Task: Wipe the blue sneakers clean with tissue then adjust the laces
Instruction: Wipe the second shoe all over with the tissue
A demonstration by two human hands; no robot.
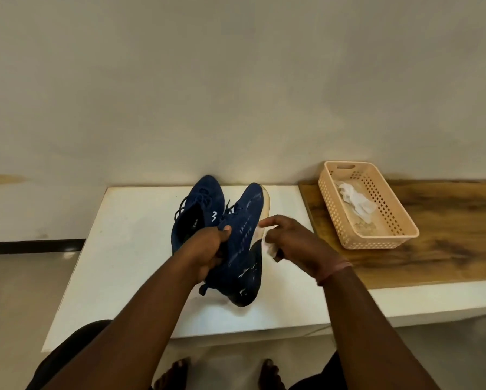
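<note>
Two dark blue sneakers are on the white table [118, 249]. The left sneaker [199, 205] stands flat with its dark laces loose. The right sneaker [244, 243] is tipped on its side, heel toward me, its pale sole facing right. My left hand [208, 250] grips this tilted sneaker at its collar, thumb on the upper. My right hand [289, 240] holds a crumpled white tissue [271, 246] pressed against the sole edge, index finger stretched out toward the sole.
A peach perforated basket [388, 220] with crumpled white tissues [354, 199] inside sits on a wooden board [447, 220] to the right. A plain wall rises behind the table. My bare feet show below the table's front edge.
</note>
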